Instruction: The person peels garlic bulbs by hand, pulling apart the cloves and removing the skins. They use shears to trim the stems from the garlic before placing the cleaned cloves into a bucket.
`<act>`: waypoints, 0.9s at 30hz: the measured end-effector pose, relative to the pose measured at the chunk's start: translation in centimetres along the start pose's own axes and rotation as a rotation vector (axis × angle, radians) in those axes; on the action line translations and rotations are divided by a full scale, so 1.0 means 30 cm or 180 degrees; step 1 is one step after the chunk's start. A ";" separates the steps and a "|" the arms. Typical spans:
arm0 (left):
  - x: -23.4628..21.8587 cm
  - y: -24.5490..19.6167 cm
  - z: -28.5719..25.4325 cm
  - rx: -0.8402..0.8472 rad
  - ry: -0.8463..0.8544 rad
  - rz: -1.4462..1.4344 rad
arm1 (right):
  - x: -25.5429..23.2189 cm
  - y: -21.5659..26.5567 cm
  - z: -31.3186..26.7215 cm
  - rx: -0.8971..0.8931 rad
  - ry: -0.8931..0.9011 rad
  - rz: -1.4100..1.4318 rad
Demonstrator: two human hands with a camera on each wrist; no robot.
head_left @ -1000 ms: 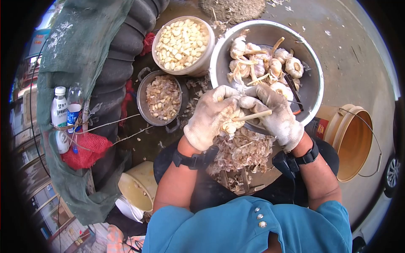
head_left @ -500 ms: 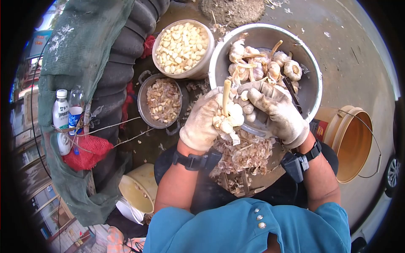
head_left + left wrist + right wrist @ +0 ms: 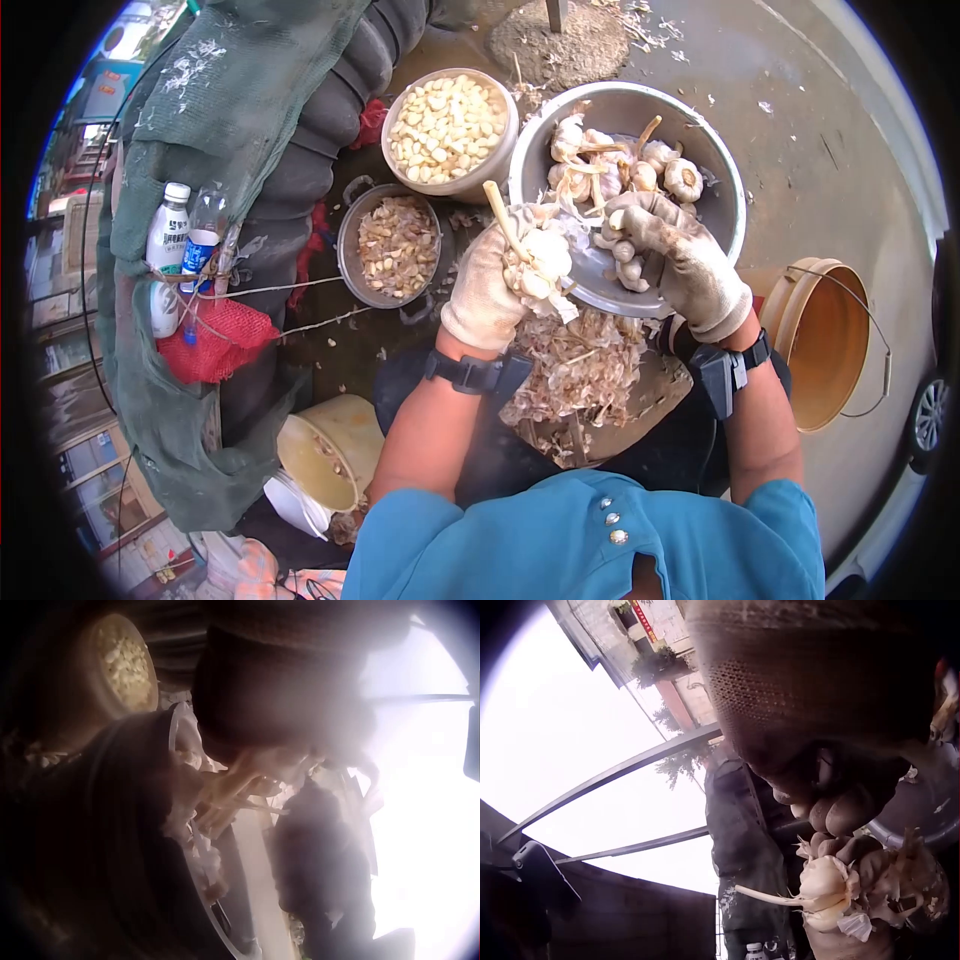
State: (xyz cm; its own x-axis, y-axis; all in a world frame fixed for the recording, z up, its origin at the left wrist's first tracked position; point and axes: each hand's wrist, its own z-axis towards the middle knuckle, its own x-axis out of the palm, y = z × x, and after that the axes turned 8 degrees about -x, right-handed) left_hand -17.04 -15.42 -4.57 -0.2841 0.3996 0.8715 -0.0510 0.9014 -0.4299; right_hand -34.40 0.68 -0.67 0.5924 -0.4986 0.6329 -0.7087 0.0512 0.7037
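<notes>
Head view. The gloved left hand [image 3: 490,285] grasps a garlic bulb [image 3: 540,262] in curled fingers, its dry stem [image 3: 500,215] slanting up and to the left; the bulb sits over the near rim of the large metal basin [image 3: 720,190]. The gloved right hand [image 3: 680,260], just beside the bulb, has its fingers curled around loose cloves [image 3: 622,250]. The basin holds unpeeled garlic heads [image 3: 640,160]. To its left stand a pale bowl of peeled cloves [image 3: 448,125] and a small metal pot of cloves [image 3: 395,245]. Papery skins [image 3: 580,365] lie heaped on the person's lap. An orange bucket [image 3: 830,340] stands on the right; two bottles [image 3: 180,245] sit at the left above red netting [image 3: 215,340].

Left wrist view. Glare-washed and dim; pale garlic stalks [image 3: 232,791] cross the middle, the bowl of peeled cloves [image 3: 127,664] appears upper left.

Right wrist view. Gloved fingers [image 3: 840,810] curl just above the garlic bulb [image 3: 825,889], whose stem points left.
</notes>
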 end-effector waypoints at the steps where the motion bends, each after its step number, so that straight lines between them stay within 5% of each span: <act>1: 0.023 0.008 -0.010 0.0045 -0.0322 0.0206 | 0.010 0.033 -0.024 -0.0077 -0.0137 0.0058; 3: 0.083 0.024 -0.024 0.0092 -0.1098 0.0765 | -0.004 0.086 -0.064 -0.0370 -0.0233 -0.0178; 8: 0.118 0.050 -0.053 0.0228 -0.1187 0.1489 | -0.053 0.271 -0.272 -0.0922 -0.1245 -0.1639; 11: 0.122 0.061 -0.073 0.0247 -0.1158 0.1725 | -0.232 0.301 -0.435 -0.1215 -0.2083 -0.2319; 14: 0.154 0.089 -0.110 0.0338 -0.1010 0.1846 | -0.472 0.275 -0.591 -0.0893 -0.2761 -0.3428; 16: 0.169 0.115 -0.140 0.0378 -0.0903 0.1638 | -0.507 0.226 -0.643 -0.1064 -0.3296 -0.4860; 19: 0.184 0.169 -0.185 0.0575 -0.0972 0.2643 | -0.316 0.163 -0.636 -0.0996 -0.2417 -0.3357; 22: 0.211 0.210 -0.225 0.0519 -0.0879 0.2365 | -0.020 0.079 -0.591 -0.0854 -0.1738 -0.2882; 23: 0.208 0.216 -0.235 0.0204 -0.0710 0.1478 | 0.037 0.047 -0.578 -0.0743 -0.1432 -0.2873; 26: 0.278 0.246 -0.299 0.0700 -0.0902 0.2587 | 0.188 -0.049 -0.555 -0.0500 -0.0803 -0.2197; 27: 0.266 0.247 -0.314 0.0513 -0.0695 0.1843 | 0.223 -0.082 -0.549 -0.0386 -0.0727 -0.2044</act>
State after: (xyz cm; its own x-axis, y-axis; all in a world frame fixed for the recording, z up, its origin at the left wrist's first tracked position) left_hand -10.66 -3.97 1.42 -0.4965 0.7560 0.4266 0.0309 0.5065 -0.8617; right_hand -22.38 11.47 7.17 0.7754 -0.6315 0.0043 -0.1888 -0.2253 0.9558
